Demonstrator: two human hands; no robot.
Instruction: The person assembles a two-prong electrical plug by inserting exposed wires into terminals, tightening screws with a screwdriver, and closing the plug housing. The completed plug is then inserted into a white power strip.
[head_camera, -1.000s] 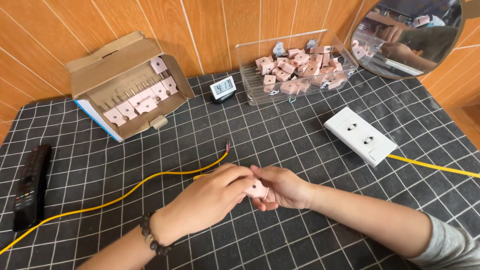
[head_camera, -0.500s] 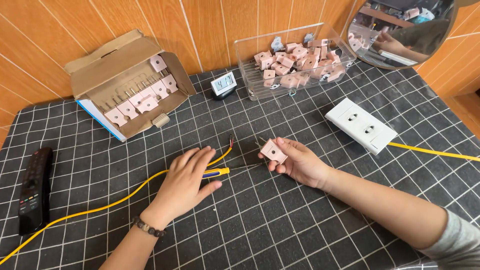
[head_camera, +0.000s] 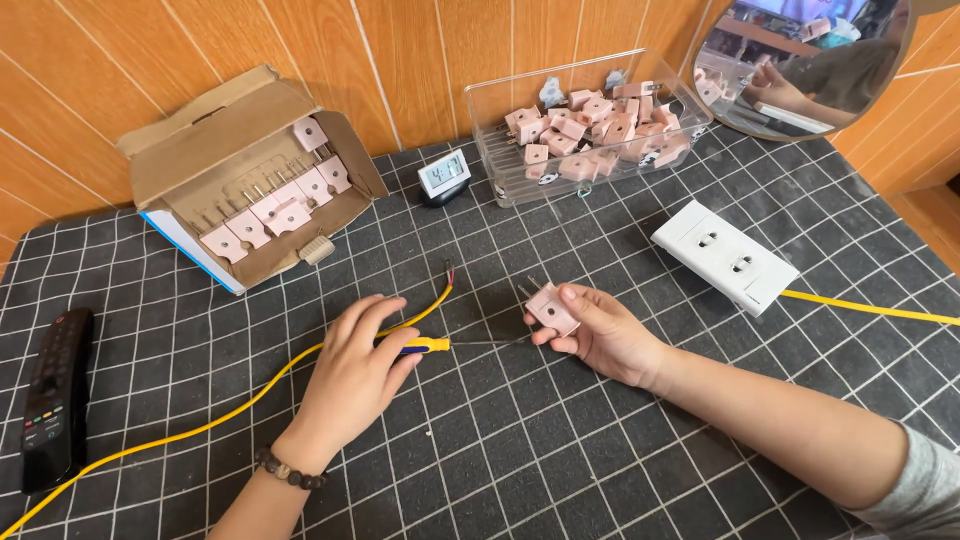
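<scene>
My right hand (head_camera: 600, 335) grips a pink plastic two-pin plug (head_camera: 552, 308). My left hand (head_camera: 352, 380) closes on a yellow-handled screwdriver (head_camera: 430, 345) lying on the tabletop (head_camera: 560, 460), just left of the plug.

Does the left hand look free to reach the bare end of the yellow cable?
Probably yes: the cable end lies uncovered just beyond the left hand, with bare mat between. The hand rests on a screwdriver, though.

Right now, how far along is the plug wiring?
Done: the yellow cable lies with its end stripped, bare wires showing. In hand: the right hand holds one pink plug, prongs up; the left hand rests on a yellow-handled screwdriver. Left: cable and plug are apart, not joined.
</scene>
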